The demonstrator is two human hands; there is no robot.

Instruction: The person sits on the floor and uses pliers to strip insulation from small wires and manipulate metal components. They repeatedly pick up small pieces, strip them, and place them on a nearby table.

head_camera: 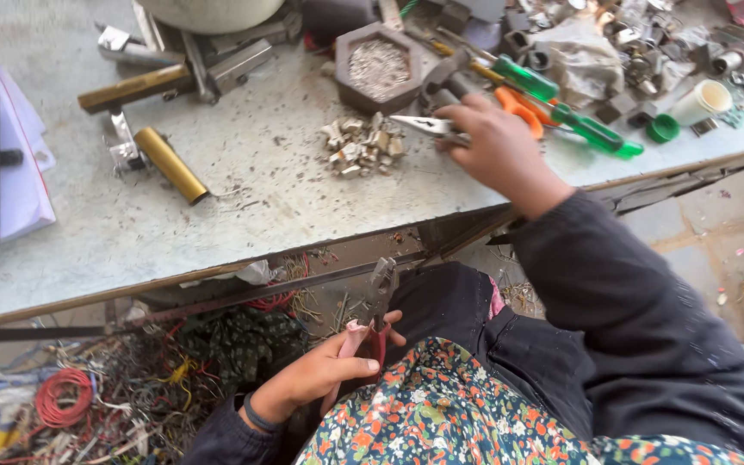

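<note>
the right hand (pixel 497 146) reaches over the grey worktop (pixel 243 198) and its grip is closed on the needle-nose pliers (pixel 424 127), whose pointed tip lies just beside a small pile of metal pieces (pixel 362 146). the orange handles of these pliers show past the fingers. the left hand (pixel 320 372) is low, near the lap, below the worktop edge; its grip is closed around the pink handles of a second pair of pliers (pixel 376 301), with the dark head pointing up. behind the pile stands a hexagonal tray (pixel 378 67) with small grey parts in it. green-handled screwdrivers (pixel 587 127) lie to the right of the hand. a brass tube (pixel 171 164) lies on the left part of the worktop. tangled wires (pixel 88 396) cover the floor under the worktop.
</note>
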